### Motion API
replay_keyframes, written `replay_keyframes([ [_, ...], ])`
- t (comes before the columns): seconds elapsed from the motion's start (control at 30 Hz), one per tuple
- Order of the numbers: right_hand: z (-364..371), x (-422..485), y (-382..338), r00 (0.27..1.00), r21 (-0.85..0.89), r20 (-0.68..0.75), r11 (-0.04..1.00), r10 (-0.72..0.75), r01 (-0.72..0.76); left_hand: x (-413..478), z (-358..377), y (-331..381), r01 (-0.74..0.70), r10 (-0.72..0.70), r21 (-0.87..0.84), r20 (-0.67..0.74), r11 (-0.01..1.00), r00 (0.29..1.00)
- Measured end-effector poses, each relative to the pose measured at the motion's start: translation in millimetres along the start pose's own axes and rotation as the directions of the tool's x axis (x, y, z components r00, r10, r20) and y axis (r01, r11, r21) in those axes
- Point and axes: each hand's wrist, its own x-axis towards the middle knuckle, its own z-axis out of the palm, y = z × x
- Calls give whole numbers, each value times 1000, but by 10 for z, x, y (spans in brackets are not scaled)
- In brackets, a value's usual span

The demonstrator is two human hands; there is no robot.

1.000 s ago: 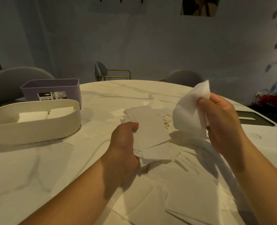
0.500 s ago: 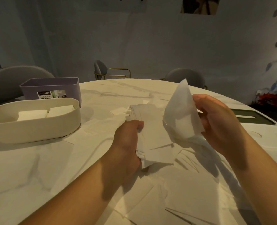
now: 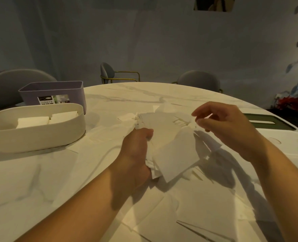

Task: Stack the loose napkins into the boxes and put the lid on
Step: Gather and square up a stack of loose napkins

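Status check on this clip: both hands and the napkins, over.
Left hand grips napkin stack. Right hand loose above it, holding nothing. Cream box part filled, no lid on. Nothing blocks the box.

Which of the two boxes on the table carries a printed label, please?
The purple box behind; the cream oval box in front is plain and holds stacked napkins.

Dim room, warm light on the table (image 3: 188, 95), soft shadows under the arms, wide-angle bending at edges
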Motion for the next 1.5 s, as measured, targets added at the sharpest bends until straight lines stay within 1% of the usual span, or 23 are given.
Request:
replay_keyframes([
  [0.17, -30, -4, 72, 969, -103, 209, 988, 131, -111, 4, -33, 92, -17, 13, -50, -75, 999, 997],
  [0.3, -30, -45, 31, 907, -249, 334, 952, 257, -178, 17, -109, 279, -128, 116, -87, -130, 988, 985],
  [0.4, 5, -68, -28, 908, -161, 343, 968, 238, -193, 40, -180, 375, -137, 124, -116, -110, 984, 986],
  [0.43, 5, -66, -38, 925, -108, 304, 973, 227, -203, 50, -195, 385, -134, 120, -118, -116, 984, 986],
  [0.5, -25, -48, -40, 960, 52, 169, 971, 223, -234, 58, -202, 388, -122, 106, -129, -128, 984, 986],
  [0.57, -81, -21, -40, 953, 284, 34, 911, 303, -299, 54, -199, 373, -94, 79, -135, -112, 986, 991],
  [0.67, -149, 29, -3, 856, 546, -108, 750, 505, -373, 50, -178, 323, -69, 59, -109, -100, 992, 993],
  [0.73, -185, 56, 31, 778, 650, -245, 693, 579, -311, 31, -131, 267, -64, 56, -74, -107, 995, 993],
  [0.77, -192, 58, 28, 754, 672, -317, 698, 575, -250, 18, -102, 227, -55, 49, -60, -88, 997, 995],
  [0.83, -169, 37, -4, 749, 636, -452, 764, 485, -110, -18, -34, 140, 6, -9, -57, -42, 998, 999],
  [0.87, -127, 22, -38, 773, 590, -499, 807, 392, -28, -40, -3, 97, 42, -43, -47, -23, 998, 999],
  [0.9, -58, 5, -72, 806, 523, -530, 850, 264, 65, -48, 11, 54, 65, -65, -34, -2, 997, 998],
  [0.93, 29, -11, -97, 835, 409, -540, 899, 101, 156, -49, 17, 13, 85, -85, -25, 21, 996, 996],
  [0.97, 124, -27, -98, 863, 251, -498, 940, -79, 231, -63, 25, -8, 93, -92, -18, 44, 996, 995],
  [1.0, 217, -36, -88, 895, 105, -389, 955, -218, 278, -46, 8, -37, 77, -77, -1, 59, 997, 995],
  [1.03, 306, -46, -65, 924, 8, -248, 953, -290, 301, -22, -1, -58, 53, -54, 19, 57, 998, 997],
  [1.07, 369, -50, -54, 949, -42, -109, 955, -297, 294, 5, -4, -61, 28, -30, 52, 43, 998, 999],
  [1.1, 408, -58, -44, 965, -46, 3, 964, -263, 263, 30, -7, -60, 12, -15, 60, 40, 998, 999],
  [1.13, 425, -64, -30, 971, -30, 75, 972, -229, 231, 44, -12, -54, 30, -32, 31, 56, 999, 998],
  [1.17, 422, -62, -12, 971, -19, 100, 976, -215, 218, 25, -3, -34, 53, -53, 1, 63, 999, 997],
  [1.23, 385, -53, -6, 971, -6, 91, 975, -219, 221, 5, -4, -1, 73, -72, -14, 61, 997, 996],
  [1.37, 353, -46, -38, 966, -31, 45, 966, -256, 257, 22, -34, 28, 36, -31, -58, 81, 998, 996],
  [1.5, 385, -60, -22, 968, 28, 95, 973, -232, 231, 46, -44, 25, 19, -16, -47, 44, 999, 999],
])
